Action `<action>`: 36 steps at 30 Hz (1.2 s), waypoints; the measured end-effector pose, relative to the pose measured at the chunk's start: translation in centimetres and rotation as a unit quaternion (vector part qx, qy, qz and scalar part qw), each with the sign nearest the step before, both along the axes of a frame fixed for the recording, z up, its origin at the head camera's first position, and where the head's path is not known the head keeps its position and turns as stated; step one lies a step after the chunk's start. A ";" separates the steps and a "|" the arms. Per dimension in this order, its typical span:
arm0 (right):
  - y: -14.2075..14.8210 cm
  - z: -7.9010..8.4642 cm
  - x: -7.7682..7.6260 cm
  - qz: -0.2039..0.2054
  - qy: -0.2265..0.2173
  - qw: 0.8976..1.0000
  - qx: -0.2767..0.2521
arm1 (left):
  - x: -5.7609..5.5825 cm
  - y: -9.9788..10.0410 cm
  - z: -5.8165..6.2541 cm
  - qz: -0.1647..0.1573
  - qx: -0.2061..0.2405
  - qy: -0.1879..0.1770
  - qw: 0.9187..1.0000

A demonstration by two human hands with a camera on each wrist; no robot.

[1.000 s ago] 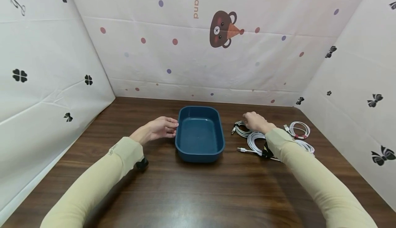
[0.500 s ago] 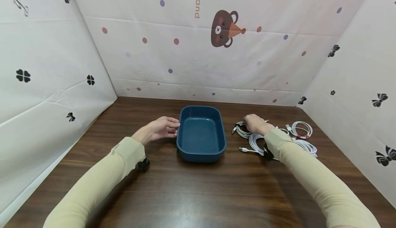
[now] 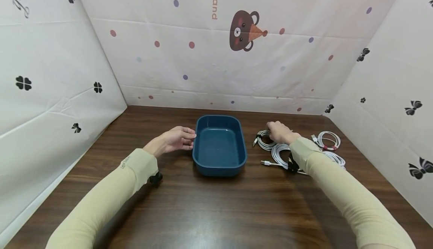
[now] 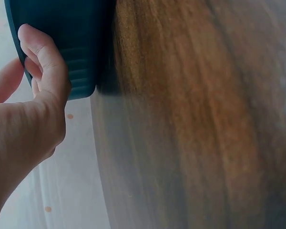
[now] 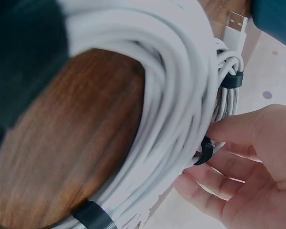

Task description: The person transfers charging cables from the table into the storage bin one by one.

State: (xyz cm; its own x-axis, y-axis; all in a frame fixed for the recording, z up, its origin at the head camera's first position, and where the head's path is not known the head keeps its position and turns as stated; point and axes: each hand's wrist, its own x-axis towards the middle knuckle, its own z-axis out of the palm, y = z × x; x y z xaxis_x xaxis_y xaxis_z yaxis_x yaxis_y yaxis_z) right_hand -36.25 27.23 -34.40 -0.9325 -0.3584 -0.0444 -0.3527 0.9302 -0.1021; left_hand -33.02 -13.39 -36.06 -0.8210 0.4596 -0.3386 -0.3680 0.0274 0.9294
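Observation:
In the head view, a blue rectangular bin [image 3: 220, 171] stands mid-table. My left hand [image 3: 176, 140] is at its left side, fingertips touching the wall near the rim. The left wrist view shows the fingers [image 4: 47, 62] extended along the bin's outer side. Over the bundled cables at right, my right hand [image 3: 281, 132] has its fingers pointing down. In the right wrist view its thumb and fingers [image 5: 200, 193] pinch a cable at a black tie [image 5: 206, 150], partly hidden behind a large white coil [image 5: 176, 86]. A smaller coiled cable [image 3: 265, 144] lies left of the hand.
Farther right are a white cable with a red tie [image 3: 327, 140] and another white coil [image 3: 335, 159], partly covered by the right sleeve. A USB plug [image 3: 265, 163] points toward the bin. White printed sheets [image 3: 152, 65] wall the brown table [image 3: 203, 211] behind and on both sides.
The right hand dips slightly half a second ago and is now back a little higher; a cable end seen beside it then is now mostly hidden. The left hand and bin have stayed put.

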 end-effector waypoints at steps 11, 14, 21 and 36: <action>1.0 1.2 -0.2 0.025 0.020 0.998 -0.062 | 0.0 -0.1 0.2 0.010 -0.003 -0.003 1.000; 1.3 1.3 -0.2 0.018 0.012 0.996 -0.083 | 0.0 -0.1 0.2 0.013 -0.004 -0.004 1.000; 1.7 2.1 -0.1 0.008 0.005 0.994 -0.111 | 0.0 -0.1 0.0 0.015 -0.003 -0.002 1.000; 1.5 3.7 -0.1 -0.003 -0.019 0.990 -0.142 | -0.1 -0.1 0.0 0.016 -0.006 -0.006 1.000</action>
State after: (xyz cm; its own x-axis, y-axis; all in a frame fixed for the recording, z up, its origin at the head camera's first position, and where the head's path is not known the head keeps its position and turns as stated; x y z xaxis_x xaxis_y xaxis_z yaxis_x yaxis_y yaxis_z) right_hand -36.34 28.76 -30.69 -0.9342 -0.3560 0.0232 -0.3385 0.8638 -0.3732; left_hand -33.09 -13.52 -36.07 -0.8306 0.4294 -0.3545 -0.3803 0.0275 0.9245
